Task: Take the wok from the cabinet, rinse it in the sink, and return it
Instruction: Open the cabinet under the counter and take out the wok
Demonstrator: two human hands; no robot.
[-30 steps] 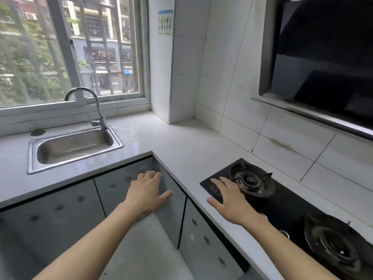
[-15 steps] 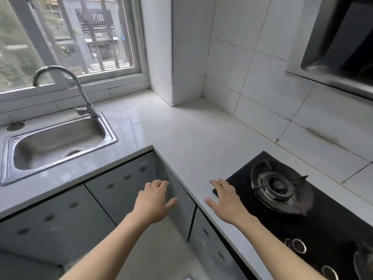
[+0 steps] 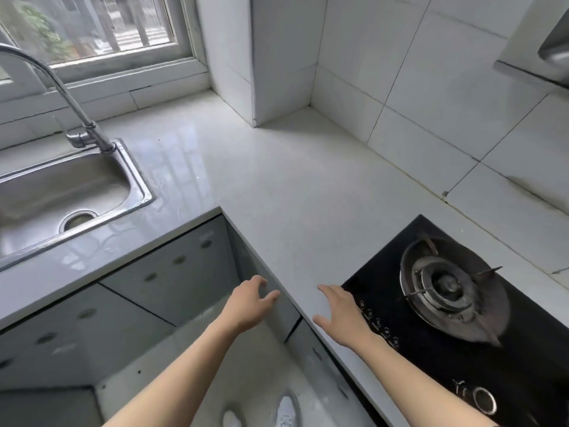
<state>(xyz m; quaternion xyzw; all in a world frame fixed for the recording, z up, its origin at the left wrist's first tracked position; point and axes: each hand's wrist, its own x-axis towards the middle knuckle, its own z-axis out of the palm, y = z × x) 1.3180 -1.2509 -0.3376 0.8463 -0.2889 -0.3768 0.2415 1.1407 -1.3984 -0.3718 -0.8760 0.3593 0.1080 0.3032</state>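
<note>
Countertop (image 3: pixel 277 180); L hand (image 3: pixel 246 306) maybe touching cabinet (image 3: pixel 268 291)

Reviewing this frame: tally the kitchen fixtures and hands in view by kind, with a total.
Hands: 2, left hand and right hand
Sinks: 1, sink
Faucets: 1, faucet
Gas burners: 1, burner
Stove knobs: 1, knob
Woks: 0 in view
Total: 6

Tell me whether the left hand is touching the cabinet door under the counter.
Cannot tell. In the head view the left hand overlaps the top edge of the cabinet door with fingers spread, but no contact or gap shows plainly.
</note>
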